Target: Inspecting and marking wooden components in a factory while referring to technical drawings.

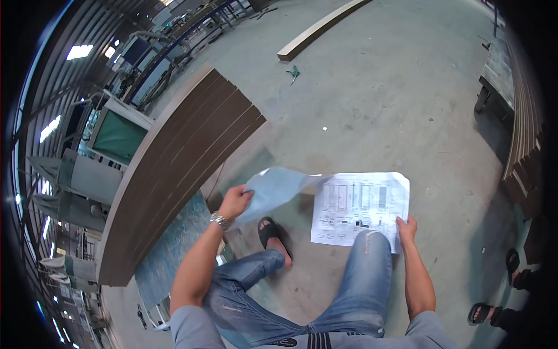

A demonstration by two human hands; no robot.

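Observation:
A printed drawing sheet (360,198) with line diagrams lies spread above my right knee. At its right edge my right hand (407,229) pinches the paper, thumb on the face. My left hand (235,202), with a metal watch at the wrist, grips a bluish-looking sheet of paper (273,192) that is lifted and curled over to the left. This lifted sheet seems to meet the drawing near its upper left corner; blur hides whether the two are joined.
A tall stack of brown boards (180,145) rests on a blue worn table (171,250) at my left. More boards (526,139) stand on a trolley (497,75) at right. A long beam (314,36) lies ahead on the floor. Another person's sandalled feet (481,313) are at lower right.

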